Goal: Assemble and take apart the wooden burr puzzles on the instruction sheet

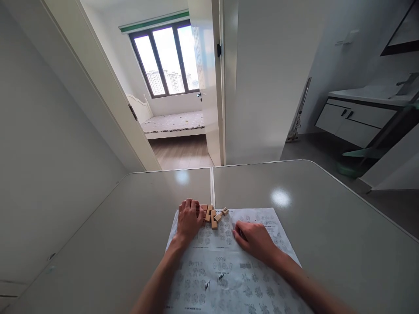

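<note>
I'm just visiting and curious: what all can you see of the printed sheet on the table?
The printed sheet looks like thin white paper with rows of grey, mostly roundish drawings and dark text too small to read. It lies spread on the grey table, slightly wrinkled, its near edge out of view. Wooden blocks sit at its far edge beside the left hand; the right hand is over its right side, contact unclear. Two small dark marks or scraps show near its middle.
</note>
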Demonstrator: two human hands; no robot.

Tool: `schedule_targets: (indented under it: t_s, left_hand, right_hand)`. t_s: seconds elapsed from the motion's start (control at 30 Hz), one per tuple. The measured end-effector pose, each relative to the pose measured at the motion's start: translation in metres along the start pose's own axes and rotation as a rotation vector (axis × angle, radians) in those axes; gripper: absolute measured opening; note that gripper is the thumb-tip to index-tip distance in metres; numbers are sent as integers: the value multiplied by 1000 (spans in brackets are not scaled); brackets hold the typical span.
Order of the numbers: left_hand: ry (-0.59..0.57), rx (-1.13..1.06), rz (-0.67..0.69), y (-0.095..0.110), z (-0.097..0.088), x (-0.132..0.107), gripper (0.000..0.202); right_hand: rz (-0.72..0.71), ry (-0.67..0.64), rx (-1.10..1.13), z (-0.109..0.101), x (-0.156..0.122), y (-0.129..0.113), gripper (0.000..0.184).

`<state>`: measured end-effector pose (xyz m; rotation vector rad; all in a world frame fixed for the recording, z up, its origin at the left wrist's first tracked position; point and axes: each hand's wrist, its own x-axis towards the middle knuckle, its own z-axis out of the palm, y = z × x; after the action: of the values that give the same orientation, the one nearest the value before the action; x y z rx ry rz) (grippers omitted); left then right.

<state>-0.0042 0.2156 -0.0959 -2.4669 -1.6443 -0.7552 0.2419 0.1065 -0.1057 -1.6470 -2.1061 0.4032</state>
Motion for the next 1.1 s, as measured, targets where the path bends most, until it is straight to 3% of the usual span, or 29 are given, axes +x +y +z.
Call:
schedule_targets:
  t_s: [1.1]
  left_hand:
    - [11,-3,-16,-2,4,-2,10]
  right_hand:
    - [3,-5,-4,-1,-1,-1,22]
